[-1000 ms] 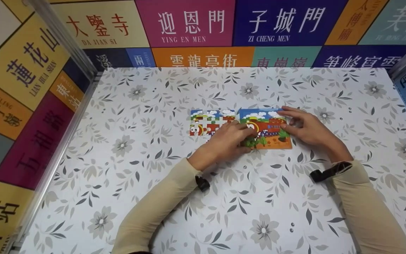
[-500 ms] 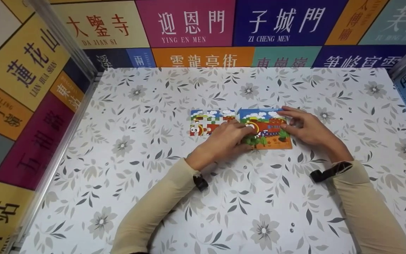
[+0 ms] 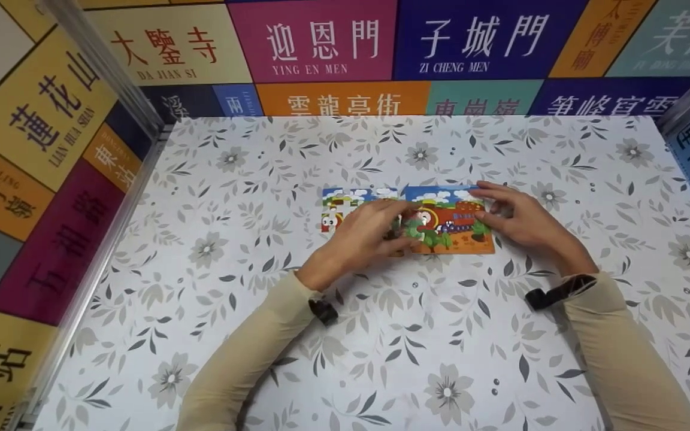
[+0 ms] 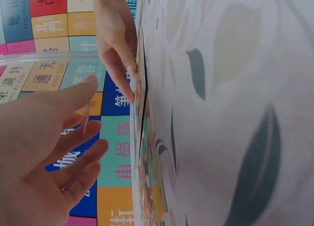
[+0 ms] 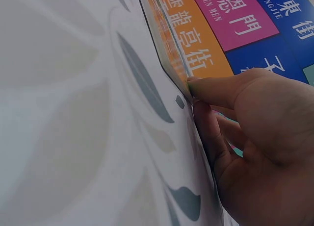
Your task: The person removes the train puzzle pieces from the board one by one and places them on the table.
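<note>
In the head view my left hand is raised over the gap between two train pictures. It pinches a jigsaw piece, seen edge-on between thumb and fingers in the left wrist view. The left picture shows interlocking jigsaw parts with white gaps; my hand hides much of it. To its right lies a puzzle board with a red train, blue sky and orange ground. My right hand holds this board's right side, forefinger at the far corner and thumb on the edge. In the right wrist view the thumb touches the board's edge.
The puzzles lie on a white table patterned with grey flowers and leaves. Colourful panels with large lettering stand behind it and along the left side. Each wrist wears a black strap.
My left hand has lifted off the right board's left side and drawn back slightly to the left, with the jigsaw piece between its fingers. The right hand stays in place.
</note>
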Demonstrator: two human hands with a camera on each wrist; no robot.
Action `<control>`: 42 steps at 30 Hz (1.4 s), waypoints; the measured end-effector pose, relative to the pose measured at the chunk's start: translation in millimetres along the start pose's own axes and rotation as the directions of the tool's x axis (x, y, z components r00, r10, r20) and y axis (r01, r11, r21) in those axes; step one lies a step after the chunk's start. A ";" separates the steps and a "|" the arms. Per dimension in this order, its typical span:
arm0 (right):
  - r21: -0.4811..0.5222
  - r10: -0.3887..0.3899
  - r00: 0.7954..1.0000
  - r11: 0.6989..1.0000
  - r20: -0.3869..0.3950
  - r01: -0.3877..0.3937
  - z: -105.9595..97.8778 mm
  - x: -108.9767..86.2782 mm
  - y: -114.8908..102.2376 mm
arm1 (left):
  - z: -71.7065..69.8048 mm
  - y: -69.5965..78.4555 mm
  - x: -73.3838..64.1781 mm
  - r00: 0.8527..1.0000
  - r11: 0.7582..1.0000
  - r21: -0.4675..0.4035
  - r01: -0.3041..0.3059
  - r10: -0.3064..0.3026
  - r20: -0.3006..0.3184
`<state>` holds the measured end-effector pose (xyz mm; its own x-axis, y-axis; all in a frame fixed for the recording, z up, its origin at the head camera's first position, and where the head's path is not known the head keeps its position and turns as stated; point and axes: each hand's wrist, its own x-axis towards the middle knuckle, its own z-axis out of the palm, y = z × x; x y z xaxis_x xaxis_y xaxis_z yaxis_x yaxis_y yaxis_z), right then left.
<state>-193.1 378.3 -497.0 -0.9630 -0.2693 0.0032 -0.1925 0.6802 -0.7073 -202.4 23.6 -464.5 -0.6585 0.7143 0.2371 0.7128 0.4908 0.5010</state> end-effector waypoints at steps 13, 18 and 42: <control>0.005 0.062 0.998 0.998 0.009 -0.062 1.0 2.6 1.8 | -9.5 -10.8 -11.7 0.991 0.995 -0.100 -0.005 -0.008 -0.132; 0.003 0.059 0.998 0.998 0.008 -0.059 0.8 3.3 1.5 | -11.6 -15.3 -19.6 0.988 0.994 -0.112 -0.009 -0.008 -0.154; 0.033 0.106 0.994 0.994 0.023 -0.106 0.5 -0.1 -0.6 | -24.6 -38.4 -59.9 0.982 0.998 0.004 0.061 -0.060 -0.181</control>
<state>-192.8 377.7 -496.9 -0.9733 -0.2119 -0.0881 -0.0828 0.6823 -0.7263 -196.3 -50.3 -477.5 -0.7326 0.5818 0.3534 0.6720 0.5354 0.5116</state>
